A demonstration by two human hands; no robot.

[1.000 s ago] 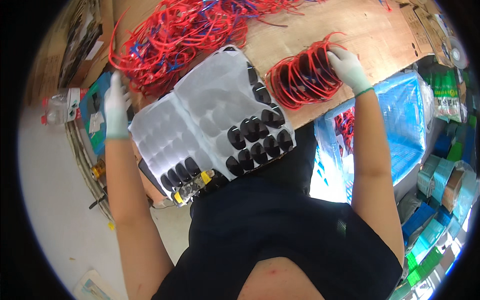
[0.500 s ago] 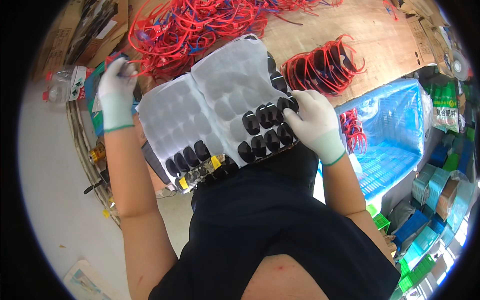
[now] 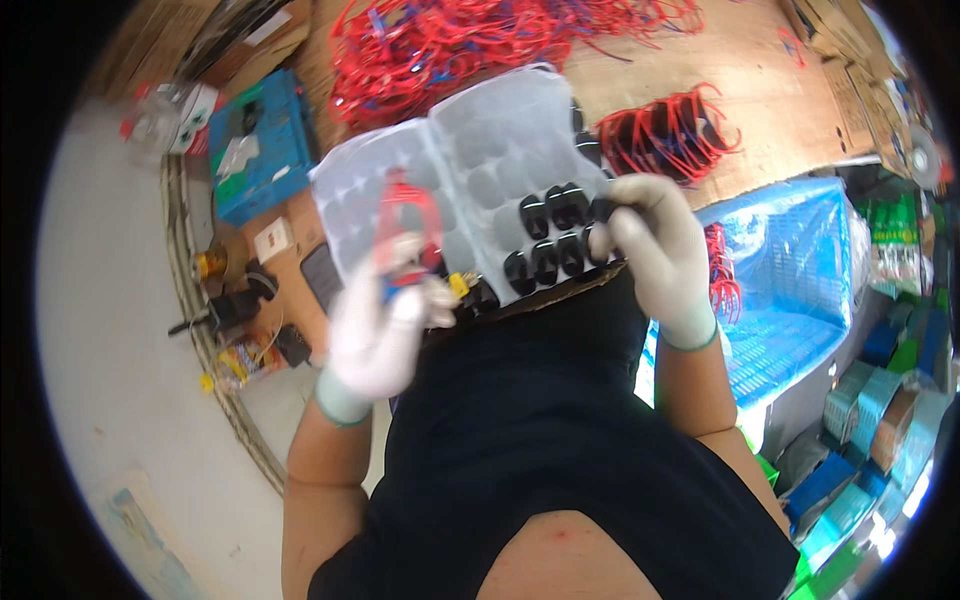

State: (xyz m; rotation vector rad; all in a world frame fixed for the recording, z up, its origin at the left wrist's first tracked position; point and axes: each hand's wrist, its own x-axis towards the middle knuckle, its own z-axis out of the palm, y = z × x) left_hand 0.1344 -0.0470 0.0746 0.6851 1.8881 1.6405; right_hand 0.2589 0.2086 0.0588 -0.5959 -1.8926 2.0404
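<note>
My left hand (image 3: 375, 335), in a white glove and smeared by motion, is closed on a red glasses frame (image 3: 432, 215) with a bit of blue on it. The frame is over the left half of a tray of dark lenses, which is largely covered by white paper sheets (image 3: 510, 115). At the tray's right edge my gloved right hand (image 3: 660, 255) pinches a dark lens (image 3: 601, 209) between thumb and fingers. Rows of dark lenses (image 3: 545, 262) lie uncovered beside that hand. The tray rests close against my body.
A heap of red and blue frames (image 3: 450, 50) covers the far tabletop. Right of the tray stands a row of red glasses with dark lenses (image 3: 665, 135). A blue crate lined with plastic (image 3: 790, 300) is at the right. A blue box (image 3: 255, 165) and clear bottle (image 3: 165, 125) are at the left.
My left hand has come from beside the heap, right and toward me, bringing a red frame over the tray. My right hand has shifted slightly right, its fingers now closed on a lens.
</note>
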